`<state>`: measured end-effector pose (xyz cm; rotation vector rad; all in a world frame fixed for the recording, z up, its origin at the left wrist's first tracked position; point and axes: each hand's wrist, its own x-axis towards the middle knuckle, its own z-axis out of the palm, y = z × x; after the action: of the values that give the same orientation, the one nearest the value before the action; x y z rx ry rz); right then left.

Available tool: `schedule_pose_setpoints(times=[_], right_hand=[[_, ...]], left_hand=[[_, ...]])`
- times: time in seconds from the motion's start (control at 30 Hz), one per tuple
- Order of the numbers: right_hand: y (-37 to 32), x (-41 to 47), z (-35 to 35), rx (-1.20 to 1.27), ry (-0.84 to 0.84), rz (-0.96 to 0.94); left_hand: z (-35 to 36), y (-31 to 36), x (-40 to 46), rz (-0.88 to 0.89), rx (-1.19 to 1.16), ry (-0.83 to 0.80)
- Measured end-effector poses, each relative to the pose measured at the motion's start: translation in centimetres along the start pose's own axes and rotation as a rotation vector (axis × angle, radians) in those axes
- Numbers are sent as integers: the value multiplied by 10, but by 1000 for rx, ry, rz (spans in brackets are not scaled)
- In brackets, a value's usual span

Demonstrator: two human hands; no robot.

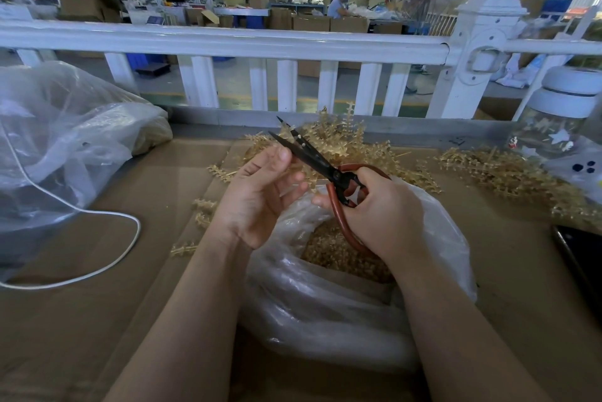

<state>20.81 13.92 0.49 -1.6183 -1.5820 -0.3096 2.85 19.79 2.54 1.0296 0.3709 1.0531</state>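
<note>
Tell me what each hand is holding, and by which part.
The right hand grips the scissors by their red handle loops. The left hand seems to pinch a golden plastic sprig; where exactly is hidden.

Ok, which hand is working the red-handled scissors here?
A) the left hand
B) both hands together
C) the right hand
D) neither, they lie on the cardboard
C: the right hand has its fingers through the red loops of the scissors, while the left hand pinches a golden sprig by the blades.
</note>
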Motion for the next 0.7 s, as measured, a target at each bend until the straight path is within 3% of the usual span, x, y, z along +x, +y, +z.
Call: schedule_pose_setpoints(times=[0.23, 0.5, 0.7], right_hand=[[-1, 0, -1, 38, -23, -21], [0, 1, -3, 11, -64, 18], [-3, 2, -4, -25, -59, 9]], left_hand=[[-4, -3, 2, 32, -11, 57], [3, -6, 3, 192, 172, 117], [7, -7, 4, 283, 326, 269]])
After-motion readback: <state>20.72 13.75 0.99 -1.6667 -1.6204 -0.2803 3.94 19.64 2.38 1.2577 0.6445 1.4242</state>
